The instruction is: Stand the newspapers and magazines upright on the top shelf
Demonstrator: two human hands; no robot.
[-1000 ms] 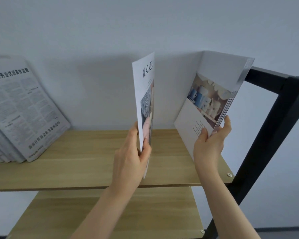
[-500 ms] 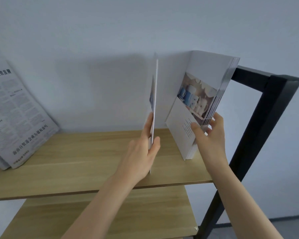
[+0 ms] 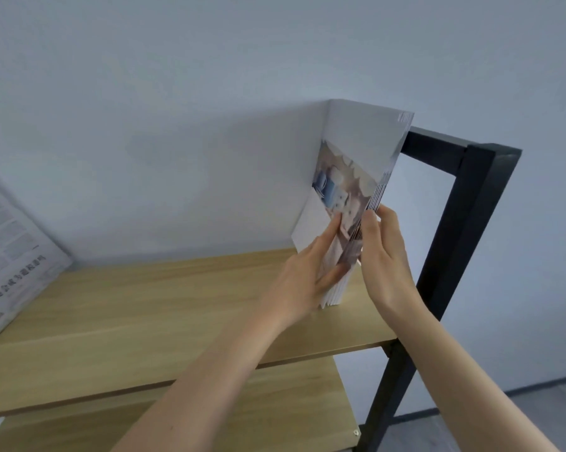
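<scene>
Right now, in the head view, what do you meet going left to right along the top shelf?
Newspapers leaning at the wall → bare shelf board → left hand → stack of magazines → right hand → black frame post.

I'm standing in a plain room: bare pale wall [image 3: 210,93], wooden shelf [image 3: 144,321] on black frame [image 3: 464,223].

Glossy magazines [image 3: 356,164] stand upright at right of centre on the wooden top shelf [image 3: 144,308]; newspapers [image 3: 11,256] lean at far left.
</scene>
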